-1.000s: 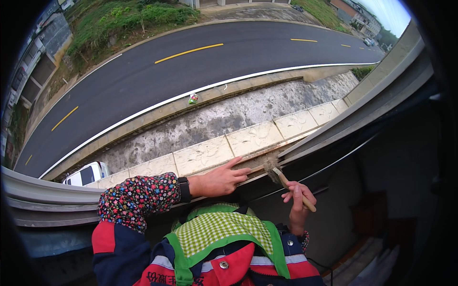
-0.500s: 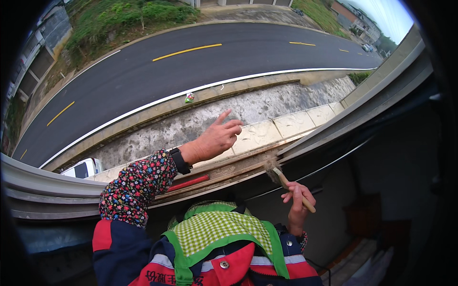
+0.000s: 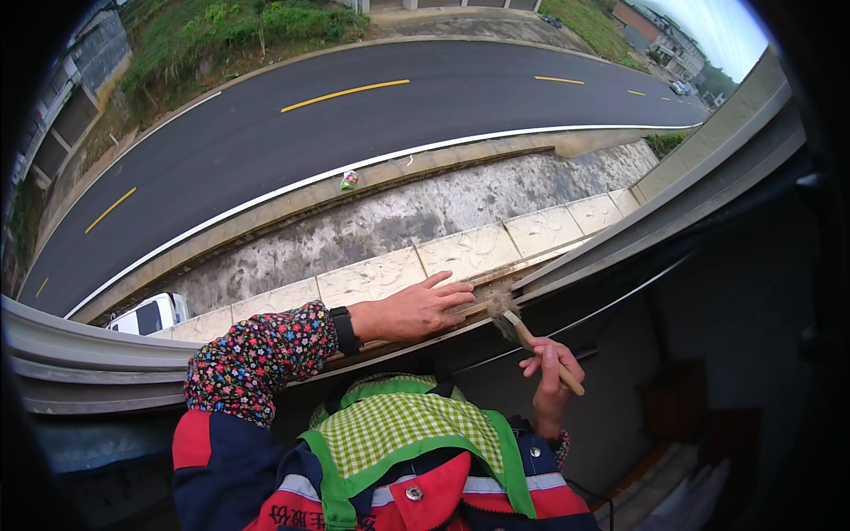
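My left hand [image 3: 416, 310] lies on the window track [image 3: 478, 294] with its fingers apart, just left of the brush head. My right hand [image 3: 552, 372] grips a wooden-handled brush [image 3: 527, 341], bristles angled up-left into the track. Grey, fluffy dirt clings around the bristles [image 3: 503, 317] where they meet the track. Beyond the track runs a ledge of cream patterned tiles [image 3: 460, 252].
Grey window frames [image 3: 664, 203] flank the opening at right and left [image 3: 88, 354]. Far below outside are a stained concrete strip [image 3: 531, 181], a road [image 3: 354, 111] and a white car [image 3: 146, 316]. A green checked apron [image 3: 407, 429] covers my front. The interior at right is dark.
My left hand lifted off the track half a second ago, showing a red strip there, and has come back down over it. The brush in my right hand has barely moved.
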